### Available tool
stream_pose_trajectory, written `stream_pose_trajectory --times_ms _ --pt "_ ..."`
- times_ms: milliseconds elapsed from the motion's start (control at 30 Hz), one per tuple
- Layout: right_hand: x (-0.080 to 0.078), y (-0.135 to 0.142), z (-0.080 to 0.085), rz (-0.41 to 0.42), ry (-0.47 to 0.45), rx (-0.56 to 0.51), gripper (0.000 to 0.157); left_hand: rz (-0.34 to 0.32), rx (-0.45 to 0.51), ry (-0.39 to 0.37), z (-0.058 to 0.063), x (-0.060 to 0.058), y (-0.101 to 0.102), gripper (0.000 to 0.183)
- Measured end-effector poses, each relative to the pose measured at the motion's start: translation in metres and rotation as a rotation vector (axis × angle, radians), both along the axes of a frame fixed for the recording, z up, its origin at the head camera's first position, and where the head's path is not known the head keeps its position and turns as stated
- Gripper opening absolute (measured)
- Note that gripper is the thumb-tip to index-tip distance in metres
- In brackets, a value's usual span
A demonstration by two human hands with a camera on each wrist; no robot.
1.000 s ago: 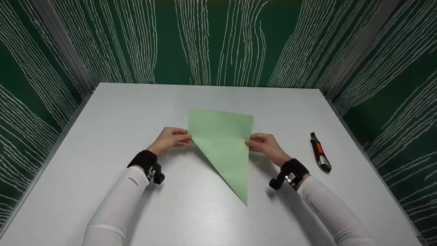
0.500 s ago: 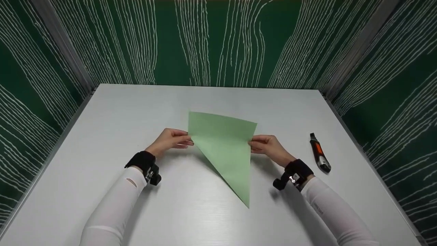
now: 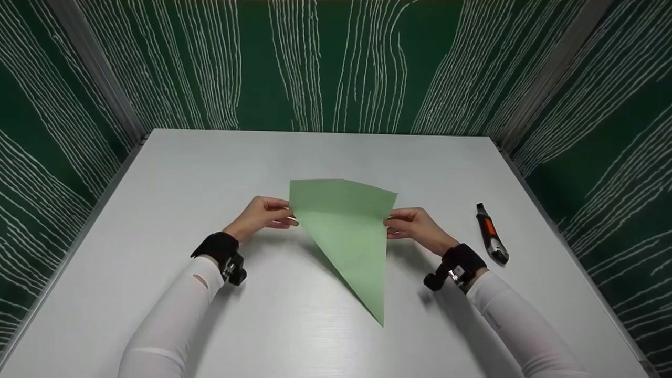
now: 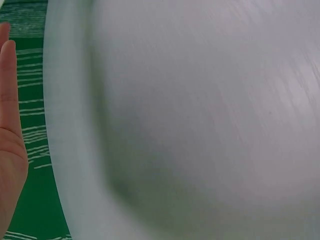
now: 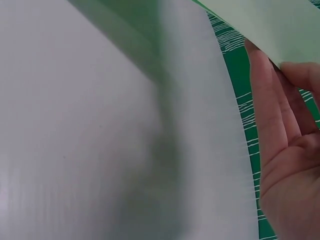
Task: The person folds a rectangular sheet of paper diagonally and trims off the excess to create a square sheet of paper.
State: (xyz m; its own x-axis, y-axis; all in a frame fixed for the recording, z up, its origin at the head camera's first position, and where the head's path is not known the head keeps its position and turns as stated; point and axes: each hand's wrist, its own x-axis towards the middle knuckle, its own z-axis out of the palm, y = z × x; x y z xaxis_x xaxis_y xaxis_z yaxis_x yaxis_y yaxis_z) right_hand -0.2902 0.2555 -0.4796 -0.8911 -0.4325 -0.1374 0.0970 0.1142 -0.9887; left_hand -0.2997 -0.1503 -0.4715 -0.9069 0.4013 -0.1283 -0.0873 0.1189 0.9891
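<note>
A light green sheet of folded paper (image 3: 344, 226) is held up over the white table, its pointed end toward the person and its wide end away. My left hand (image 3: 262, 212) pinches its left edge where the slanting side begins. On the opposite edge, my right hand (image 3: 417, 226) pinches the paper between thumb and fingers. The right wrist view shows that right hand (image 5: 285, 135) with the thumb on one face of the paper (image 5: 280, 30) and the fingers behind it. Only part of the left hand (image 4: 10, 130) shows at the side of the left wrist view.
A utility knife (image 3: 492, 233) with a black and orange handle lies on the white table (image 3: 210, 157), right of the right hand. Green walls (image 3: 262, 63) with white streaks stand behind the table and at both sides. Each wrist wears a black strap with a small camera.
The paper's far edge has come down toward the person and now bends at its middle, while its point has shifted slightly nearer. The right hand has moved a little to the right; both still pinch it.
</note>
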Motion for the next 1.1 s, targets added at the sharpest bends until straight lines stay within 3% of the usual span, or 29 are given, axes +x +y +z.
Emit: stream_pose_trajectory --times_ms 333,433,800,1100 --pt "0.002 0.005 0.004 0.076 0.017 0.030 0.021 -0.135 -0.041 0.013 -0.001 0.001 -0.009 0.036" --pt "0.003 0.005 0.005 0.095 0.038 0.060 0.031 -0.153 -0.043 0.021 -0.001 0.002 -0.010 0.035" --pt "0.004 0.003 0.005 0.077 0.018 0.087 0.037 -0.111 -0.086 0.080 0.003 0.009 -0.006 0.031" --pt "0.003 0.002 0.004 -0.006 0.049 0.054 0.027 -0.074 -0.152 0.162 0.010 0.011 -0.004 0.026"
